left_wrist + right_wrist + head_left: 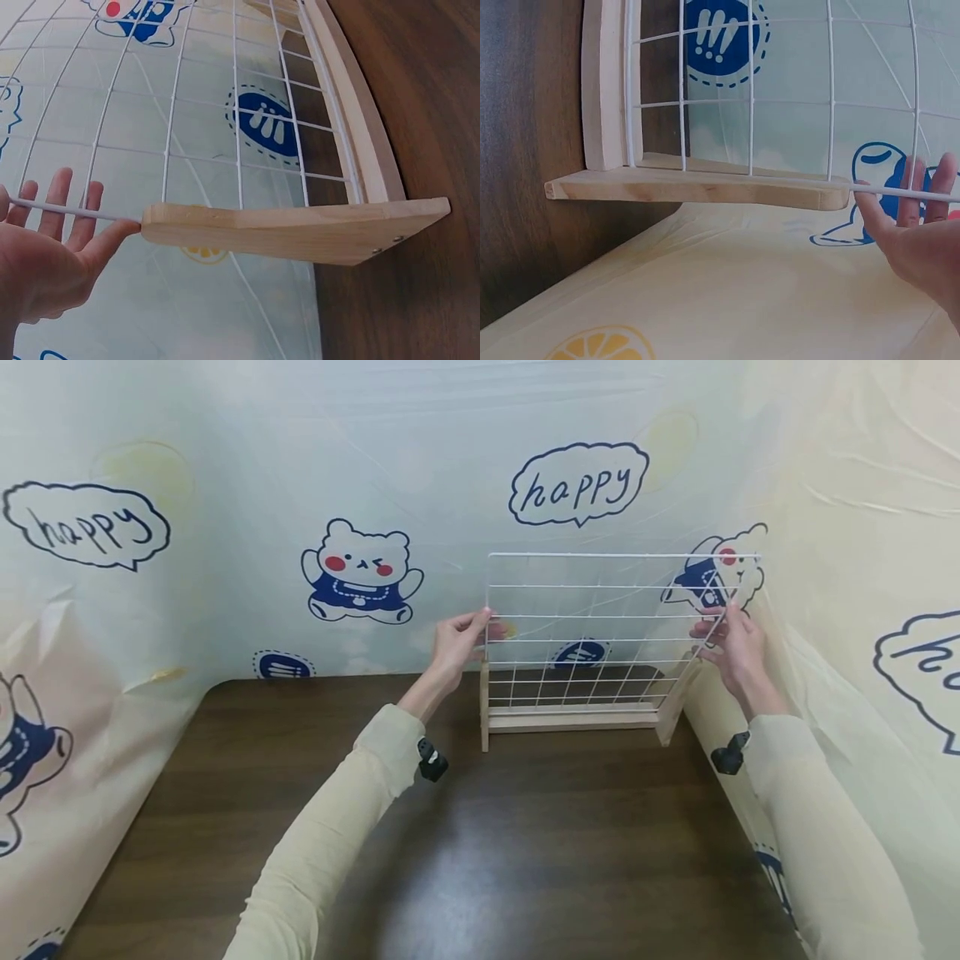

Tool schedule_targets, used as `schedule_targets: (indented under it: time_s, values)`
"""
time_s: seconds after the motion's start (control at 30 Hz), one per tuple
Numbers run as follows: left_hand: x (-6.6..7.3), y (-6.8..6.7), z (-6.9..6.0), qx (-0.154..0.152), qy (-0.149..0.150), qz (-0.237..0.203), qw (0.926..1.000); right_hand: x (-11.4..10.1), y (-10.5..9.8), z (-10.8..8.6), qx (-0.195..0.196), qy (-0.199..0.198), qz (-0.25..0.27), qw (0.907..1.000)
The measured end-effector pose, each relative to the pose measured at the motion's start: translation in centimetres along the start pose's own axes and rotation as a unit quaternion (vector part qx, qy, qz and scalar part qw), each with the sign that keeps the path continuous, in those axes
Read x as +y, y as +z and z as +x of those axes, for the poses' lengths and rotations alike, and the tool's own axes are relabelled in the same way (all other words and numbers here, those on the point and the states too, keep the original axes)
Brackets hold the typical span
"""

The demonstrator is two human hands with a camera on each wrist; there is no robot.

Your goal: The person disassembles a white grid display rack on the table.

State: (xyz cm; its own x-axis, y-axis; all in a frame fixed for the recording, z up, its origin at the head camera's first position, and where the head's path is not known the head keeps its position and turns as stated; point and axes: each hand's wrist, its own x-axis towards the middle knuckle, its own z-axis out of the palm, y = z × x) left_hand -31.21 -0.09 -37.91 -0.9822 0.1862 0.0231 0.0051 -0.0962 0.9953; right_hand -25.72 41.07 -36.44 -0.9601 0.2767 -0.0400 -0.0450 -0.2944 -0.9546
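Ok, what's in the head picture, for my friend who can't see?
A person's left hand and right hand hold the sides of a white wire grid in a wooden base on a brown table. Behind is a sheet with cartoon bears.

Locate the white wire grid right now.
In the head view, the white wire grid is right of centre, between the left hand and right hand, its lower edge at the wooden base.

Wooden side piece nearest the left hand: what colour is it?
The wooden side piece is pale tan, showing best in the left wrist view.
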Motion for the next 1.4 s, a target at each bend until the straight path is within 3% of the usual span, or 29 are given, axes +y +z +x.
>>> schedule_targets:
  time_s: [0.13,0.47,1.1,1.2,1.4]
  values:
    - [0.3,0.1,0.0,-0.006,-0.016,-0.006,0.9998,-0.2,0.1,-0.1,0.008,0.004,-0.016,0.9998]
    - [0.6,0.1,-0.1,-0.020,-0.019,-0.012,0.9996,-0.6,0.0,-0.2,0.011,0.008,-0.069,0.9976]
    - [1.5,0.3,-0.3,-0.005,-0.021,-0.041,0.9989,-1.7,0.6,0.0,0.002,0.005,-0.068,0.9977]
    - [1.6,0.3,-0.3,0.004,-0.024,-0.043,0.9988,-1.7,0.5,-0.1,-0.015,0.002,-0.063,0.9979]
    - [1.8,0.6,-0.3,0.026,-0.026,-0.040,0.9985,-1.7,0.4,-0.1,-0.086,0.004,-0.043,0.9954]
